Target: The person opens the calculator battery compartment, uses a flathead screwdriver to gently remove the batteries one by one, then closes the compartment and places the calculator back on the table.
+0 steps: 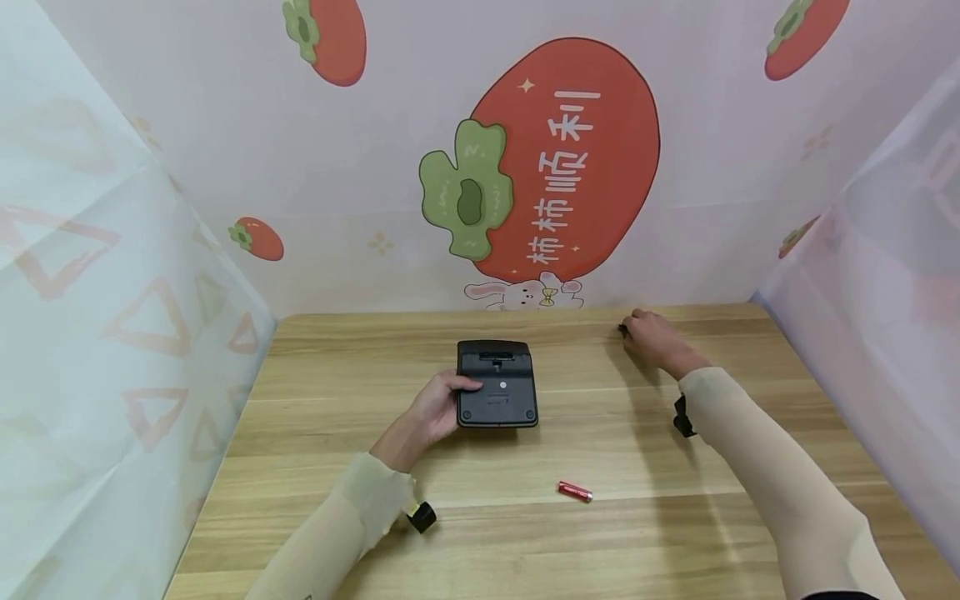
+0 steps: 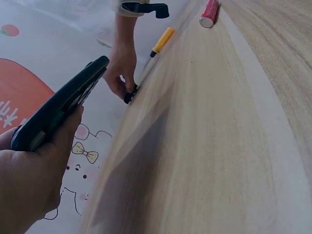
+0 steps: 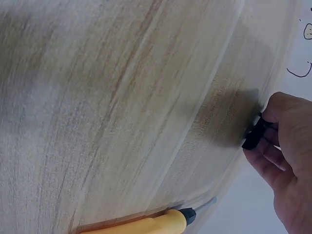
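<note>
My left hand (image 1: 435, 408) grips a black calculator (image 1: 497, 404) by its left side, thumb on the back. The calculator's underside faces up in the head view, and an open battery slot shows near its top. Its keys face down towards the table in the left wrist view. At the table's far edge, on the right, my right hand (image 1: 656, 340) pinches a small black piece (image 3: 254, 135) between thumb and fingers, close to the tabletop. A red battery (image 1: 574, 492) lies on the table, nearer to me than the calculator and slightly to its right.
A screwdriver with a yellow handle (image 3: 151, 225) lies on the table near my right hand; the right arm hides it in the head view. The wooden table (image 1: 337, 367) meets a printed back sheet (image 1: 360, 275), with white sheets at both sides.
</note>
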A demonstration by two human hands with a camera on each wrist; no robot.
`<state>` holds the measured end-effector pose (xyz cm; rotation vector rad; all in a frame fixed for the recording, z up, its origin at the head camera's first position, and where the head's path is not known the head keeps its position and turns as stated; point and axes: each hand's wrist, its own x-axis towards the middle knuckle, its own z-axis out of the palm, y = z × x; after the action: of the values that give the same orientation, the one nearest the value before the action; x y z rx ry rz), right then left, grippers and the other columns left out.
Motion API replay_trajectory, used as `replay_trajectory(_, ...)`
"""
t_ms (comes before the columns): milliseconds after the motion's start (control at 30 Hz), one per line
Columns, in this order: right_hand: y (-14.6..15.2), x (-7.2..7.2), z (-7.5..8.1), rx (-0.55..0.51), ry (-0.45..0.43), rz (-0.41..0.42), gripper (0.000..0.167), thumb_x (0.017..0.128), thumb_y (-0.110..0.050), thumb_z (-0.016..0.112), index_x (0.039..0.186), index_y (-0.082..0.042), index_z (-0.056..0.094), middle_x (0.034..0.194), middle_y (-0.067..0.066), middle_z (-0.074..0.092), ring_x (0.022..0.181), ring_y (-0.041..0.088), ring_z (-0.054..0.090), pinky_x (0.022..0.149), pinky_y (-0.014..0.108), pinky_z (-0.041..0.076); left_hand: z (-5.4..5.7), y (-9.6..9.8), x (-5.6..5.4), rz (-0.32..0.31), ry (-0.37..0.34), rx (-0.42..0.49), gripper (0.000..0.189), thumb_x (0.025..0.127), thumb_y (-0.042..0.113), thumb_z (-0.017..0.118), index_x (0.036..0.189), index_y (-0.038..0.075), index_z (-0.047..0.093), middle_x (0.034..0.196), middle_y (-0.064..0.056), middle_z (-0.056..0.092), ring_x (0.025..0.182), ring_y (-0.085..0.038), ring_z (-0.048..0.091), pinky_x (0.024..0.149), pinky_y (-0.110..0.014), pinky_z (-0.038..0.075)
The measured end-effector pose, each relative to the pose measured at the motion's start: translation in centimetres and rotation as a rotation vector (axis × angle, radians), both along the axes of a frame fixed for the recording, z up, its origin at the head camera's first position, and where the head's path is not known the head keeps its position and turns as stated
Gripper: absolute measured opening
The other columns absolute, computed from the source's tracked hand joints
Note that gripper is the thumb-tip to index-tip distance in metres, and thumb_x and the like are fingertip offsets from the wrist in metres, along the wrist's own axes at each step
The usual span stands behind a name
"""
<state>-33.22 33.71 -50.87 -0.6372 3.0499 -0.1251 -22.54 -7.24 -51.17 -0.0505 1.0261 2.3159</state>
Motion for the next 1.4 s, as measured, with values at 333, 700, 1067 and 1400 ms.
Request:
replay_trajectory(333, -0.43, -0.16, 0.37, 0.023, -0.027, -0.018, 0.011, 0.095, 0.001, 0.063, 0.099, 0.008, 0.070, 0.090, 0.018, 0.063, 0.079, 0.031, 0.063, 0.072, 0.047, 0.056, -0.03, 0.03, 0.10, 0.014, -0.012, -0.006, 0.069, 0.098, -0.013, 0.038, 0.163, -0.005, 0.013, 0.164, -0.034, 0.030, 0.152, -0.047, 0.033, 0.117, -0.054, 0.040)
replay_trajectory(700, -0.73, -0.37, 0.80, 0.054, -0.031, -0.025, 0.007, 0.091, 0.001, 0.066, 0.085, 0.002, 0.067, 0.084, 0.016, 0.062, 0.073, 0.028, 0.057, 0.067, 0.045, 0.051, -0.02, -0.05, 0.16, 0.003, 0.002, 0.008, 0.070, 0.098, -0.013, 0.039, 0.163, -0.004, 0.014, 0.165, -0.032, 0.031, 0.152, -0.046, 0.033, 0.118, -0.052, 0.040)
replay_trajectory(1067, -0.61, -0.37, 0.69, 0.042, -0.047, -0.031, 0.011, 0.091, 0.001, 0.066, 0.081, -0.002, 0.063, 0.083, 0.014, 0.060, 0.072, 0.025, 0.049, 0.065, 0.040, 0.045, -0.02, -0.13, 0.23, 0.019, -0.020, -0.005, 0.070, 0.098, -0.012, 0.042, 0.163, -0.003, 0.016, 0.164, -0.031, 0.034, 0.151, -0.045, 0.036, 0.117, -0.052, 0.041)
replay_trajectory(1400, -0.55, -0.10, 0.68, 0.026, -0.042, -0.013, 0.013, 0.092, 0.001, 0.065, 0.080, -0.003, 0.063, 0.082, 0.013, 0.059, 0.072, 0.024, 0.048, 0.066, 0.041, 0.044, 0.09, -0.23, 0.36, 0.028, -0.030, -0.014, 0.071, 0.097, -0.015, 0.043, 0.162, -0.002, 0.019, 0.163, -0.031, 0.035, 0.150, -0.045, 0.038, 0.114, -0.052, 0.045)
